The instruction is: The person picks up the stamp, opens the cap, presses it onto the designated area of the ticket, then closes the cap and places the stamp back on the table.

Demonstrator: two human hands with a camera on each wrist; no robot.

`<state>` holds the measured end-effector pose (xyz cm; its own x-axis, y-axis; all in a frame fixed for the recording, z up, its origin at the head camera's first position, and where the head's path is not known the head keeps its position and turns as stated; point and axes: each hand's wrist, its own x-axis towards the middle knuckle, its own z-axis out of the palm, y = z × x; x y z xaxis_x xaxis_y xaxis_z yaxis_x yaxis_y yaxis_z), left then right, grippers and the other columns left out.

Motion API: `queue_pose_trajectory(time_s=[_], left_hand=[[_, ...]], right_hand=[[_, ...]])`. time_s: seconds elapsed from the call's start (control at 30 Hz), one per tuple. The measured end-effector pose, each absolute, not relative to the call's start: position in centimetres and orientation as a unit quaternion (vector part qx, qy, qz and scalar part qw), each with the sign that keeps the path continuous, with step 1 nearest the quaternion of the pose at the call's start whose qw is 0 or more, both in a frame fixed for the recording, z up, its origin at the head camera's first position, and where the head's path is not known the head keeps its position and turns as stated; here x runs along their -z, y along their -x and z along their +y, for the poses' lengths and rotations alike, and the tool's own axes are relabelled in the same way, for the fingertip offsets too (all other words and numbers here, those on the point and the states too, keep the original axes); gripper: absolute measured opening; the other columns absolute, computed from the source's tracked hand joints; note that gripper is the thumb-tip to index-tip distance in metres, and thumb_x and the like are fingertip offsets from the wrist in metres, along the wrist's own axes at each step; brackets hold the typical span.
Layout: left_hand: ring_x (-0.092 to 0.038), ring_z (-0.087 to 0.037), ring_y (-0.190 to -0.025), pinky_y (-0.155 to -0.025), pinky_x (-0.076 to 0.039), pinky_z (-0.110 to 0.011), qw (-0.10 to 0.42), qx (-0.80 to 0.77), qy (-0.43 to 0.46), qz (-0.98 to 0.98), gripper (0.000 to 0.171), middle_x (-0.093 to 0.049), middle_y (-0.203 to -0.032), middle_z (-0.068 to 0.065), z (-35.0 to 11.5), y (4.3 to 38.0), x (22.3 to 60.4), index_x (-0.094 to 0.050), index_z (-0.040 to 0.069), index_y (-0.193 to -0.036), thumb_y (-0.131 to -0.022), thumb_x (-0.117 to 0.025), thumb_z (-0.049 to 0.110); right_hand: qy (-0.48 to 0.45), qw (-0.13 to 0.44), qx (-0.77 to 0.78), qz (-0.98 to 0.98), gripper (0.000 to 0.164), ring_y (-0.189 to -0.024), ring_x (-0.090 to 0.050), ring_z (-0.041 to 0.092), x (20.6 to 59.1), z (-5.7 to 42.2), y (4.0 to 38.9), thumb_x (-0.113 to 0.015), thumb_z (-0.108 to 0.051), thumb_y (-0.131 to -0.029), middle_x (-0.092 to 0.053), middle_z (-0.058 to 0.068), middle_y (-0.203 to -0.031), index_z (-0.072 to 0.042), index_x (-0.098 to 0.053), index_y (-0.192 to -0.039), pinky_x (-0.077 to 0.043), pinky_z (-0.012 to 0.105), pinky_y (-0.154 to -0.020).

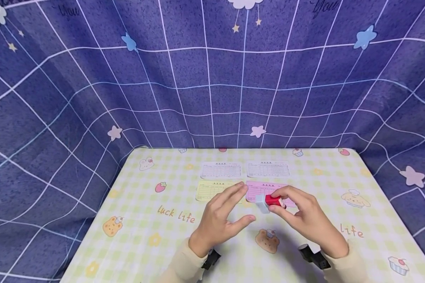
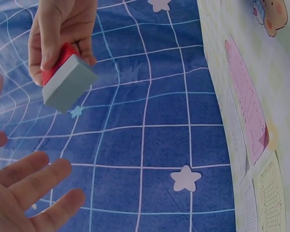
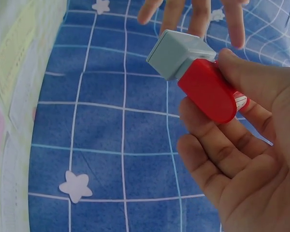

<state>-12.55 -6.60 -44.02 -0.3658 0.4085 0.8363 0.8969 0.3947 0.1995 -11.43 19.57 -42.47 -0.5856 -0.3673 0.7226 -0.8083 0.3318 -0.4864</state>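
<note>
My right hand [image 1: 309, 216] pinches a stamp [image 1: 274, 200] between thumb and fingers, held above the table. The stamp has a red body and a pale grey-blue block-shaped end. In the right wrist view that grey end of the stamp [image 3: 208, 89] points away from the palm. My left hand [image 1: 219, 216] hovers to its left, fingers extended and thumb apart, touching nothing. Below lie a pink form [image 1: 256, 188] and a yellow form [image 1: 207, 190], each partly hidden by a hand. Behind them are two white forms, one on the left [image 1: 221, 170] and one on the right [image 1: 268, 169].
A pale checked tablecloth [image 1: 134, 204] with printed cartoons and lettering covers the table. Dark blue curtains with white grid lines [image 1: 223, 98] hang behind it and at both sides. Each wrist carries a black device, one on the left [image 1: 211, 259] and one on the right [image 1: 314, 257].
</note>
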Motion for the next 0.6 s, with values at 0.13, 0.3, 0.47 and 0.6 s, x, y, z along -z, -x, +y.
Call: queue_pose_trajectory(time_s=[0.13,0.3,0.47,0.6], left_hand=[[-0.070,-0.027,-0.120,-0.095,-0.060,-0.038,0.361,0.333,0.443,-0.750,0.052,-0.068,-0.137,-0.018,-6.5,12.6,44.1,-0.064,0.004,-0.142,-0.107,-0.062,0.042],[-0.070,-0.023,-0.121,-0.097,-0.059,-0.036,0.361,0.325,0.459,-0.744,0.044,-0.069,-0.136,-0.016,-6.1,12.6,44.2,-0.069,0.006,-0.137,-0.107,-0.063,0.038],[-0.071,-0.023,-0.120,-0.100,-0.058,-0.036,0.355,0.326,0.467,-0.742,0.040,-0.071,-0.133,-0.015,-5.8,12.6,44.4,-0.071,0.006,-0.134,-0.107,-0.063,0.035],[-0.071,-0.022,-0.119,-0.101,-0.057,-0.037,0.348,0.329,0.471,-0.740,0.038,-0.072,-0.132,-0.014,-5.8,12.5,44.5,-0.072,0.006,-0.133,-0.107,-0.065,0.032]], right_hand=[[-0.388,0.249,-0.436,-0.773,0.038,-0.087,-0.068,0.010,42.6,19.2,11.3,-0.089,0.000,-0.080,-0.074,-0.004,-0.101,-0.011,-0.071,-0.111,-0.054,0.017,-0.085],[-0.401,0.249,-0.435,-0.767,0.027,-0.088,-0.068,0.010,42.5,18.9,11.1,-0.085,-0.013,-0.089,-0.074,-0.004,-0.102,-0.010,-0.071,-0.112,-0.054,0.019,-0.084],[-0.410,0.249,-0.440,-0.759,0.024,-0.088,-0.068,0.011,42.5,18.5,11.2,-0.082,-0.019,-0.093,-0.074,-0.004,-0.103,-0.010,-0.070,-0.113,-0.054,0.017,-0.085],[-0.412,0.248,-0.442,-0.757,0.025,-0.088,-0.068,0.011,42.5,18.4,11.2,-0.082,-0.019,-0.093,-0.074,-0.003,-0.102,-0.009,-0.070,-0.113,-0.054,0.018,-0.085]])
